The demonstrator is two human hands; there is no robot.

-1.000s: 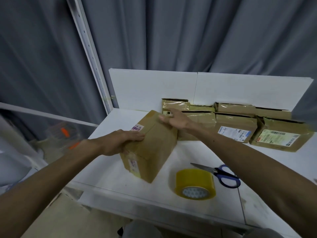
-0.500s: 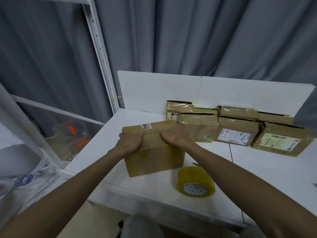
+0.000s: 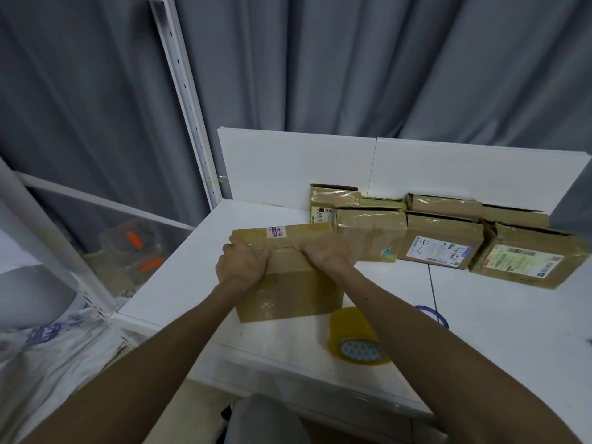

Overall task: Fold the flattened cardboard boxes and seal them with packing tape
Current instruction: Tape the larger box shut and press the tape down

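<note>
A brown cardboard box (image 3: pixel 294 294) stands on the white table (image 3: pixel 499 331), near its front left part, with a small purple-and-white label on its top. My left hand (image 3: pixel 242 265) grips the box's top front edge at the left. My right hand (image 3: pixel 326 256) grips the same edge just to the right, fingers curled over the top. A roll of yellowish packing tape (image 3: pixel 354 339) lies on its side right of the box, partly behind my right forearm. Only the blue handle of the scissors (image 3: pixel 432 315) shows past that forearm.
Several taped brown boxes with shipping labels (image 3: pixel 442 238) line the white back panel (image 3: pixel 448 171). A white metal shelf upright (image 3: pixel 185 100) rises at the left. Grey curtains hang behind. Clear bags with orange items (image 3: pixel 137 248) lie below left.
The box was turned from a tilted, skewed pose to stand square with its long side facing me. Both hands moved onto its top front edge. The view shifted slightly left.
</note>
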